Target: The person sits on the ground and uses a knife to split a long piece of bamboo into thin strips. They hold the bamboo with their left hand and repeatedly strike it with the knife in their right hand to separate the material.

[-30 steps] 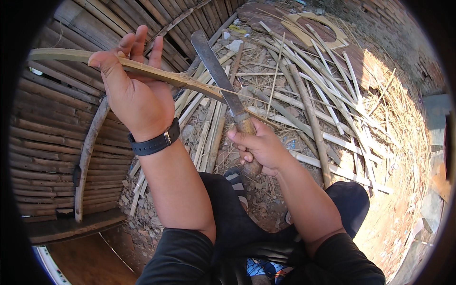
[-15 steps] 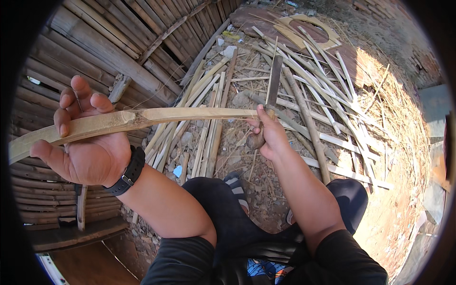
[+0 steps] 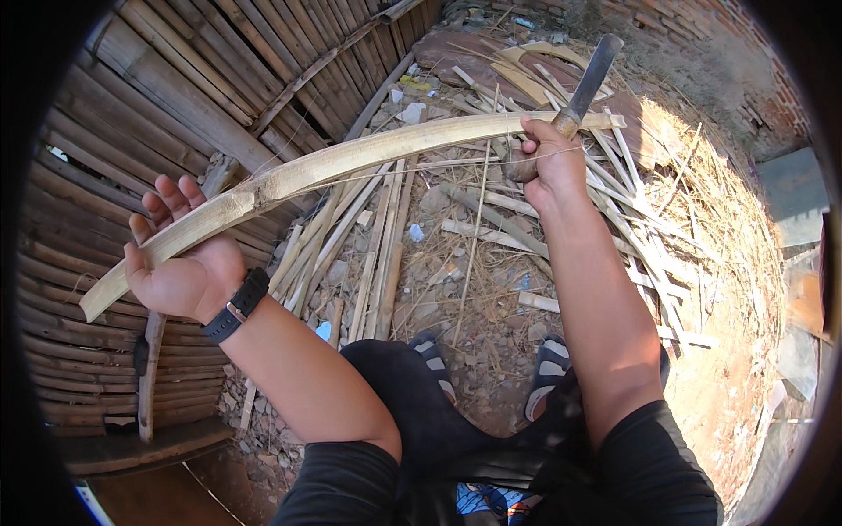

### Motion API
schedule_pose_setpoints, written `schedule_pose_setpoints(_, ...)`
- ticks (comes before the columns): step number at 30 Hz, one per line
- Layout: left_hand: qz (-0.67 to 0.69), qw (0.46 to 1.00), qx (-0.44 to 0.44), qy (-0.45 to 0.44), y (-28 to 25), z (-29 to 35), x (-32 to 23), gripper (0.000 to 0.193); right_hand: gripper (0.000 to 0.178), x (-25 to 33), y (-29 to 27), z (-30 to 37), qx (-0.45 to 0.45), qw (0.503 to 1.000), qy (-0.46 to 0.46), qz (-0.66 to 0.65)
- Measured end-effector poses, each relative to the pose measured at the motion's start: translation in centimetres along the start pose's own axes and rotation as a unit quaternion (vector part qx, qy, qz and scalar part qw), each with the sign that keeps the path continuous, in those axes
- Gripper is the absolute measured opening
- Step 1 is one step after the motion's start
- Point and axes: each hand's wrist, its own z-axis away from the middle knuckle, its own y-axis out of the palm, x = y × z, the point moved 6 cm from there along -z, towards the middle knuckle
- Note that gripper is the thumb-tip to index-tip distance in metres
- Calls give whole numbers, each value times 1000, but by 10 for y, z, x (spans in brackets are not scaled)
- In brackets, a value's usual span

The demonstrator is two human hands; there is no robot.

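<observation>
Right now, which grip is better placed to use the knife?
Probably the right grip: it holds the knife by the wooden handle. The left grip lies open against the pale strip, without any tool.

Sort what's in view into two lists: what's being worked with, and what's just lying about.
Apparently in use:
- long pale strip, lying across the open left hand and reaching past the right hand
- knife with a wooden handle, gripped in the right hand

Lying about:
- loose strips on the ground
- straw
- light-blue scrap
</observation>
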Motion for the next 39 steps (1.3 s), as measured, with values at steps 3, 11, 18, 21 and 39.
schedule_pose_setpoints(3, -227, 954, -194, -15, -60, -22, 38, 31, 24, 48, 12, -10, -12, 995, -91, 36)
schedule_pose_setpoints(11, -320, 903, -242, 158, -39, -12, -9, 61, 34, 121, 38, -15, 57, 961, -247, 114)
schedule_pose_setpoints(18, -357, 915, -174, 73, -57, -26, -1, 59, 24, 145, 59, -15, 94, 958, -260, 82)
schedule_pose_setpoints(21, -227, 949, -214, 32, -87, -41, 4, 52, 17, 160, 51, -28, 61, 954, -289, 56)
schedule_pose_setpoints(39, -343, 828, 403, -184, 57, 94, 131, 61, 33, 84, 99, 71, 289, 771, -448, 348)
